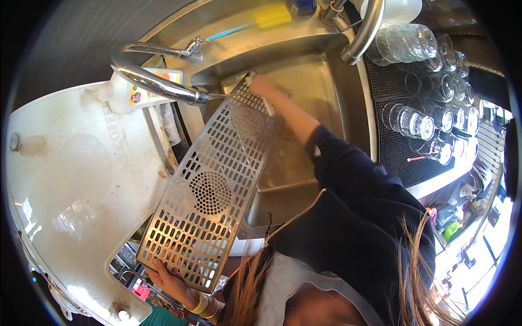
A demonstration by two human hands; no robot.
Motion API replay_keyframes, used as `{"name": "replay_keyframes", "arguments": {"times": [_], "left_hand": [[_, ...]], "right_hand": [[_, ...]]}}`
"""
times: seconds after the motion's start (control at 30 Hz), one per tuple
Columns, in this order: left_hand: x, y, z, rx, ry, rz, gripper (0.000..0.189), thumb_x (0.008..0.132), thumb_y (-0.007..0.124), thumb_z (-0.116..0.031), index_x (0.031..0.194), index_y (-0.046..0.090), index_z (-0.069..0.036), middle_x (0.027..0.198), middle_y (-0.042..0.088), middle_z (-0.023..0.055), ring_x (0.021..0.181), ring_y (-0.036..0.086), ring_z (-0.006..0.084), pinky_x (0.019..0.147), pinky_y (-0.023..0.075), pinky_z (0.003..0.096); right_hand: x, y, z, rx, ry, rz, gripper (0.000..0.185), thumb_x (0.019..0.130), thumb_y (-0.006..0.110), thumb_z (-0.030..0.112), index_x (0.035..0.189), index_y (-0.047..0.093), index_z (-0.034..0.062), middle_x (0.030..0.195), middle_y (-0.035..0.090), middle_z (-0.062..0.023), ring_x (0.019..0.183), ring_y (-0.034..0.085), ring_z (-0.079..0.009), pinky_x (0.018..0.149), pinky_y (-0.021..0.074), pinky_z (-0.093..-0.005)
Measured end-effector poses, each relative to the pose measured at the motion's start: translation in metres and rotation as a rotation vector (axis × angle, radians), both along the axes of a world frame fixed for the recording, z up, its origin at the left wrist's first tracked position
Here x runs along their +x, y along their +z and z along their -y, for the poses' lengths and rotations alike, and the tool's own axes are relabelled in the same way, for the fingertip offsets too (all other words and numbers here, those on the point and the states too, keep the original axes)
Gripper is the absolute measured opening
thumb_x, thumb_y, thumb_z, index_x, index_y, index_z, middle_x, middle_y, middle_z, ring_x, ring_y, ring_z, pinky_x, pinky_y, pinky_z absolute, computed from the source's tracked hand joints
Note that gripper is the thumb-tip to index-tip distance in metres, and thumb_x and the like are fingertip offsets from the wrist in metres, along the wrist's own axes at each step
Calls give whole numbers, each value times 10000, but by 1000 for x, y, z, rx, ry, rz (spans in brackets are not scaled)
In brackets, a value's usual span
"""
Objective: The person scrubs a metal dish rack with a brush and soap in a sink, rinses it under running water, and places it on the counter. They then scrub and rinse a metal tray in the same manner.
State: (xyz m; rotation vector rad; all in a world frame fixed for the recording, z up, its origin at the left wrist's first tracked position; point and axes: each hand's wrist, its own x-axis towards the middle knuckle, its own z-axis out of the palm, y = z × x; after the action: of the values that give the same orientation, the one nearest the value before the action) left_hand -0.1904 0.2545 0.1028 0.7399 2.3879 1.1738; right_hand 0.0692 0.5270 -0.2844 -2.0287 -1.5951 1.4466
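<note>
A long, perforated stainless-steel drip-tray grate (pixel 210 191) slants from the sink (pixel 301 155) down towards my body. It has rows of slots and round patches of small holes. My left hand (pixel 165 281) grips its near lower corner, thumb on the top face. At the far end my right hand (pixel 263 86) presses on the grate, closed around a slim white tool (pixel 268 106), perhaps a brush; the hand covers most of it. From the left chrome faucet (pixel 155 83) a thin stream of water runs onto the grate's far end.
A second faucet (pixel 363 36) arches over the sink's right rim. Several upturned glasses (pixel 412 120) stand on a black mat (pixel 403 159) at right. At left lie a white lid-like panel (pixel 81 195) and a labelled plastic jug (pixel 122 95). A yellow brush (pixel 273 16) sits behind the sink.
</note>
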Motion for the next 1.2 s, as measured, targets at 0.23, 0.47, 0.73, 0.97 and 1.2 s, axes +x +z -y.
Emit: {"name": "replay_keyframes", "arguments": {"times": [0.23, 0.47, 0.73, 0.97, 1.2], "left_hand": [[-12, -2, -3, -55, 26, -100, 387, 926, 539, -296, 1190, 493, -16, 782, 571, -18, 501, 417, -12, 379, 243, 136], [-10, 1, -7, -66, 83, -126, 358, 927, 538, -278, 1189, 494, -38, 747, 570, -18, 479, 404, -17, 374, 242, 128], [-28, -7, -1, -31, -169, 4, 301, 931, 529, -245, 1155, 509, -46, 732, 544, -46, 500, 401, -25, 394, 244, 125], [-17, -7, -3, -23, -92, -9, 344, 938, 518, -251, 1219, 490, -53, 829, 583, -25, 538, 421, -19, 410, 245, 128], [-9, -11, -12, 6, -121, 10, 248, 955, 490, -231, 1129, 525, -58, 747, 573, -51, 525, 415, -34, 418, 247, 128]], "right_hand": [[-15, -13, 16, 201, 144, 45, 245, 727, 559, 164, 834, 651, -36, 813, 652, -227, 798, 653, -346, 731, 519, -416], [-23, 60, 65, 252, 229, -138, 293, 801, 500, 161, 1008, 610, -17, 837, 638, -257, 754, 639, -376, 728, 516, -447], [12, 12, 37, 67, 160, 73, 294, 802, 488, 102, 1047, 594, -22, 868, 661, -219, 768, 666, -322, 655, 550, -390], [15, 38, 69, 109, 260, 84, 504, 783, 474, 82, 1280, 459, 2, 843, 661, -204, 771, 662, -323, 651, 554, -370], [8, 79, 120, 333, 299, 100, 393, 762, 488, 85, 1147, 562, 59, 780, 649, -212, 721, 654, -357, 659, 527, -443]]}}
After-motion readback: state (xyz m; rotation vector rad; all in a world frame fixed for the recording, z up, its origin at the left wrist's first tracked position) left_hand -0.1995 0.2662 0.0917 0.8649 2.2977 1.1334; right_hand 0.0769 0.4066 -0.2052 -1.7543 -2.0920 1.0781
